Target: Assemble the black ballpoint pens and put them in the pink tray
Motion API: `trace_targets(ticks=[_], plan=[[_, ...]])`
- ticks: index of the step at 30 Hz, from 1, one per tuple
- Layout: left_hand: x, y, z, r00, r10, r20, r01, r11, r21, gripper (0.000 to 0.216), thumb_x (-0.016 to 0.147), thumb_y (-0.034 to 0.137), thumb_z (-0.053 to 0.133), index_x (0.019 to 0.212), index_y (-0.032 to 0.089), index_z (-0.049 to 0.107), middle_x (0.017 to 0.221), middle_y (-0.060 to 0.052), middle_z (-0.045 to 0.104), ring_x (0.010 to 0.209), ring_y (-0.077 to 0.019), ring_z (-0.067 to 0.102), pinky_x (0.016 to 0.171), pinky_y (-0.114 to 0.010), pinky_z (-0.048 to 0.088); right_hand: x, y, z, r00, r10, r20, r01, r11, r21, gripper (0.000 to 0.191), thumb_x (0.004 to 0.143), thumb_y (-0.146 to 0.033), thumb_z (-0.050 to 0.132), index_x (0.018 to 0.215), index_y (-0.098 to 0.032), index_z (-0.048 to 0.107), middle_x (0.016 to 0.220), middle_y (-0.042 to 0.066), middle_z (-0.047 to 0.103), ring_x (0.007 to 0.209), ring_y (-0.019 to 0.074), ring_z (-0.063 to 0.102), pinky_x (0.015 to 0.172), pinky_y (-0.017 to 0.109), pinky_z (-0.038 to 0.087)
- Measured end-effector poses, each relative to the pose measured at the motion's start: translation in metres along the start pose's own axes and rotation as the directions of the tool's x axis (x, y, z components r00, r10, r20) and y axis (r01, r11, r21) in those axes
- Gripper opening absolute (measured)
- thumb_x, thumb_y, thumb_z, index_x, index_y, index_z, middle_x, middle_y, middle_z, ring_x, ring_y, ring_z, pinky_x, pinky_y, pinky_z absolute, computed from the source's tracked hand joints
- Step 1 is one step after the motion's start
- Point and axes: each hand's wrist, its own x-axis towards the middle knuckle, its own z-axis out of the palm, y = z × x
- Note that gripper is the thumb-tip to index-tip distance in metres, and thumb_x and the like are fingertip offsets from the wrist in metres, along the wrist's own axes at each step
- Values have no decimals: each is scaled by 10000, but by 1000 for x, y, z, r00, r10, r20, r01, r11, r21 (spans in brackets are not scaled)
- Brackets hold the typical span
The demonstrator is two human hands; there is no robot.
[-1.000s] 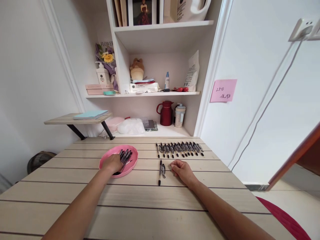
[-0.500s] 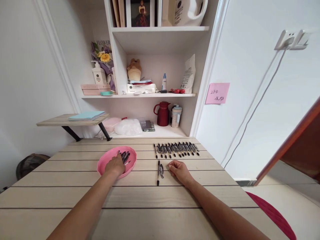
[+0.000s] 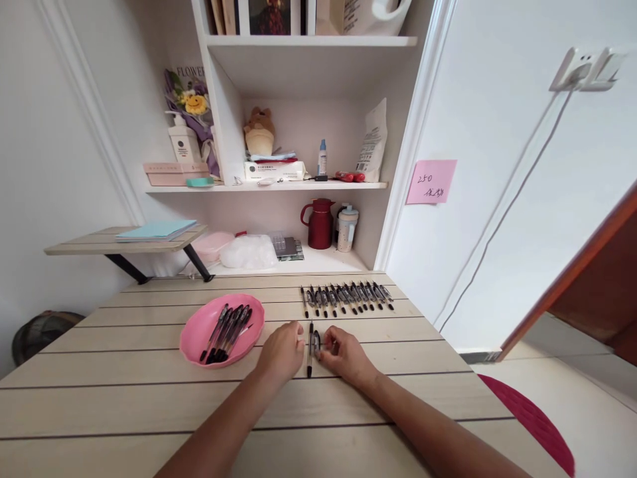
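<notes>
Between your two hands a slim dark pen (image 3: pixel 310 352) lay on the tabletop (image 3: pixel 348 445), its narrow tip toward the shelves, its solid black end toward you, with a paler, see-through stretch of barrel just above that end. Close along its right side lay a short dark piece (image 3: pixel 317 340) with a curved outline, much like a cap. Your left hand (image 3: pixel 284 350) was just beside the pen, its fingers curled inward; you could not tell from this view whether they grasped anything. Your right hand (image 3: pixel 346 355) had its thumb and forefinger bent in at the short piece, though whether they pinched it or only rested against it could not be made out. To the left, a pink dish (image 3: pixel 192 335) with a wavy rim held a loose bundle of similar pens (image 3: pixel 226 335), most with their black ends toward you. Beyond your right hand, a row of pens (image 3: pixel 343 299) ran side by side, slightly fanned. For moving, you had a strip of boards between the dish and that row, and a broad stretch in front, beneath your forearms. The far edge met the shelving (image 3: pixel 279 269), the right edge slanted outward toward you past a red cushion (image 3: pixel 530 418), and a raised stand (image 3: pixel 124 244) crowded the far left corner.
</notes>
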Motion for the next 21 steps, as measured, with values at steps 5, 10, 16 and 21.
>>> trace_targets(ticks=[5, 10, 16, 21], plan=[[20, 6, 27, 995, -91, 34, 91, 996, 19, 277, 765, 213, 453, 1034, 153, 485, 985, -124, 629, 926, -227, 579, 730, -298, 392, -4, -14, 14, 999, 51, -15, -53, 981, -188, 227, 579, -104, 528, 735, -201, 394, 661, -15, 518, 593, 119, 451, 545, 211, 281], [29, 7, 40, 990, -123, 66, 121, 992, 32, 311, 719, 218, 510, 1024, 167, 470, 988, -124, 635, 929, -233, 586, 725, -298, 398, -8, -10, 18, 996, 84, 38, -71, 960, -270, 264, 581, -21, 450, 785, -185, 415, 704, 17, 555, 639, 137, 500, 575, 222, 287], [30, 1, 38, 989, -125, 84, 126, 992, -9, 345, 636, 131, 549, 976, 162, 507, 926, -132, 644, 914, -256, 586, 741, -328, 394, -10, -3, -5, 997, 45, 61, -31, 976, -214, 297, 587, -42, 438, 828, -173, 552, 749, 54, 599, 693, 171, 539, 630, 251, 342], [25, -6, 27, 992, -101, 78, 111, 985, -136, 216, 675, 132, 470, 863, 174, 567, 790, -56, 635, 808, -203, 595, 695, -282, 405, 13, 2, -24, 978, 206, 8, -204, 962, 182, 117, 635, -134, 475, 620, -190, 577, 554, 8, 550, 551, 149, 509, 547, 260, 363]])
